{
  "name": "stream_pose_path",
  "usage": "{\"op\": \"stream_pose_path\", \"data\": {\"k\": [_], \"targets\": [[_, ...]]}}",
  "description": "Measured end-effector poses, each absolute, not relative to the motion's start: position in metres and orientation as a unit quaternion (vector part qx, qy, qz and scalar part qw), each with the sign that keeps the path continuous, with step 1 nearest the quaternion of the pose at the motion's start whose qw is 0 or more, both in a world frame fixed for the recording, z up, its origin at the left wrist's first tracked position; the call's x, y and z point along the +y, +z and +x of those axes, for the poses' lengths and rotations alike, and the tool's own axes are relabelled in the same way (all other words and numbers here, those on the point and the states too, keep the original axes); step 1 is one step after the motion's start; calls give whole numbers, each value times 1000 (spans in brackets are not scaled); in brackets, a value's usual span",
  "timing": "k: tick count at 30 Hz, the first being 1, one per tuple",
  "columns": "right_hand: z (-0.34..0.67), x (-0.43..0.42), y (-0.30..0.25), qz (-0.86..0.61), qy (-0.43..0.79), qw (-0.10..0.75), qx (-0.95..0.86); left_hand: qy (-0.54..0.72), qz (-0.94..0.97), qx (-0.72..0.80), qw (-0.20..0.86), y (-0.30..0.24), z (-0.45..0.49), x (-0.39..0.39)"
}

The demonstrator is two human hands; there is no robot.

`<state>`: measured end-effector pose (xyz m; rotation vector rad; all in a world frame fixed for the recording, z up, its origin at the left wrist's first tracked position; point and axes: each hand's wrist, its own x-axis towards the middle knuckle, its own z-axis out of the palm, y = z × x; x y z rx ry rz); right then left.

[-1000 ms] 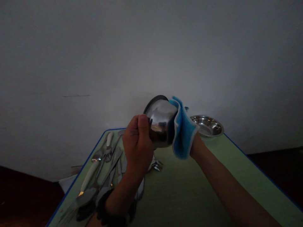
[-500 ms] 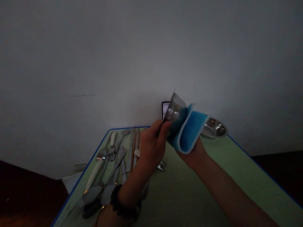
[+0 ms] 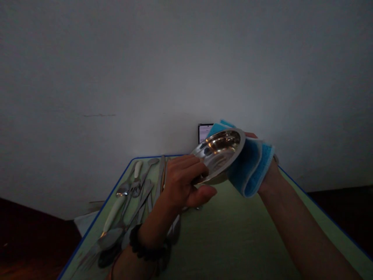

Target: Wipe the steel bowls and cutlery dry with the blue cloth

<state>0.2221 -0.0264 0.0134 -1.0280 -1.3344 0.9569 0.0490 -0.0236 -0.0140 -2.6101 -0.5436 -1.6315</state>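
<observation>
A shiny steel bowl point(image 3: 220, 152) is held up above the green table point(image 3: 233, 237), tilted with its hollow toward me. My left hand point(image 3: 183, 182) grips its near rim, fingers on the inside and thumb underneath. My right hand point(image 3: 266, 171) is wrapped in a blue cloth point(image 3: 250, 167) and presses it against the bowl's far, outer side; only a fingertip shows above the cloth. A dark beaded band sits on my left wrist.
Several spoons, forks and knives point(image 3: 136, 202) lie in a spread on the table's left part, one with a white handle point(image 3: 115, 212). A phone point(image 3: 204, 133) stands against the white wall at the table's back edge. The table has a blue rim.
The bowl has been turned from bottom-toward-me to hollow-toward-me. My left hand shifted its grip to the rim and the cloth hand moved behind the bowl, hiding the second steel bowl at the back.
</observation>
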Motion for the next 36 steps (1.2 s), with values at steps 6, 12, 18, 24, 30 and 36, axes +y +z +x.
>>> {"op": "stream_pose_path", "data": {"k": [6, 12, 18, 24, 30, 36], "targets": [[209, -26, 8, -365, 638, 548, -399, -573, -789, -217, 40, -13, 39, -19], [221, -16, -6, -384, 611, 603, -339, -608, -723, -312, 104, -9, 37, -21], [225, -18, -4, -401, 534, 521, -531, -610, -719, -296, 155, -6, 34, -18], [213, -18, -14, -510, 472, 502, -515, -557, -780, -196, 204, -3, 37, -16], [211, -19, -18, -501, 586, 448, -452, -567, -774, -167, 225, -1, 40, -19], [207, -22, -18, -462, 563, 517, -450, -667, -683, -293, 62, -5, 50, -20]]}}
